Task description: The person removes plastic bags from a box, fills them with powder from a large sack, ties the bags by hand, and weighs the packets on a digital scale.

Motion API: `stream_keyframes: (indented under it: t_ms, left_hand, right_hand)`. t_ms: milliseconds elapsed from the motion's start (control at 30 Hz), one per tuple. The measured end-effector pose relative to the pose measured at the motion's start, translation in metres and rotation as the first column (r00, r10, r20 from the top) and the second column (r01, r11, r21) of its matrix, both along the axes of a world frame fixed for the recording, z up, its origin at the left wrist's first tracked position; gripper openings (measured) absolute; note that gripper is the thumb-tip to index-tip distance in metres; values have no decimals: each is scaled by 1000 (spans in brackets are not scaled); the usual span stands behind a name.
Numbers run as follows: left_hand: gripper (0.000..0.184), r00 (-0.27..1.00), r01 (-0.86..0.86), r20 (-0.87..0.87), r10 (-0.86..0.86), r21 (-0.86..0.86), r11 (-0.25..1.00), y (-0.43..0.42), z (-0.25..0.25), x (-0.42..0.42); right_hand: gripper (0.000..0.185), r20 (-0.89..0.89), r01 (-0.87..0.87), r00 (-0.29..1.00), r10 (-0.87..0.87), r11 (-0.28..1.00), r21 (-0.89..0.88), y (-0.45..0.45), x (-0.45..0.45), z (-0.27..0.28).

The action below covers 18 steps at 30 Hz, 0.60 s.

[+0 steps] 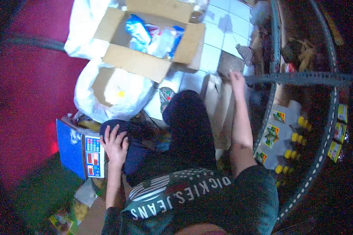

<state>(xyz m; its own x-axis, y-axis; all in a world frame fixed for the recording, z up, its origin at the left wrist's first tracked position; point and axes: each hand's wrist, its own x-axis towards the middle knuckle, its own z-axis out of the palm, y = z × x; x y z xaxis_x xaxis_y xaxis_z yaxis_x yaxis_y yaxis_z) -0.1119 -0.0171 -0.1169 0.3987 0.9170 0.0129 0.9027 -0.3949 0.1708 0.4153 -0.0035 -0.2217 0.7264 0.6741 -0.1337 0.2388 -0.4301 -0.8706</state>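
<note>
My left hand lies with spread fingers on my dark-trousered left knee, beside a blue weighing scale with a keypad and lit red digits. Out to the right, my right hand has its fingers drawn together at the edge of a grey-brown flat piece. What those fingers hold, if anything, is too blurred to make out. Below that hand stands a tan, cardboard-like surface. Ahead of my knees, an open cardboard box contains blue and white plastic packets.
A white sack with a rolled-open mouth stands in front of the box. Dark metal rack rails run along the right, with yellow-capped packs on a shelf. White floor tiles lie ahead. A red surface is at the left.
</note>
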Motion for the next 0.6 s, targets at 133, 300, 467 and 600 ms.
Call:
stream_keyframes:
  t_ms: [133, 300, 467, 600]
  left_hand:
    - [19, 999, -31, 22, 32, -16, 999, -3, 6, 0]
    - [18, 989, -57, 132, 59, -23, 998, 0, 1, -8]
    - [16, 980, -107, 157, 122, -100, 989, 3, -3, -17]
    - [16, 963, -67, 258, 80, -59, 996, -1, 5, -26]
  right_hand:
    - [16, 241, -269, 949, 202, 919, 290, 38, -23, 78]
    - [49, 332, -612, 788, 519, 719, 328, 118, -131, 212]
    - [28, 389, -465, 250, 887, 462, -755, 231, -210, 193]
    - [28, 386, -292, 139, 912, 410, -864, 257, -219, 120]
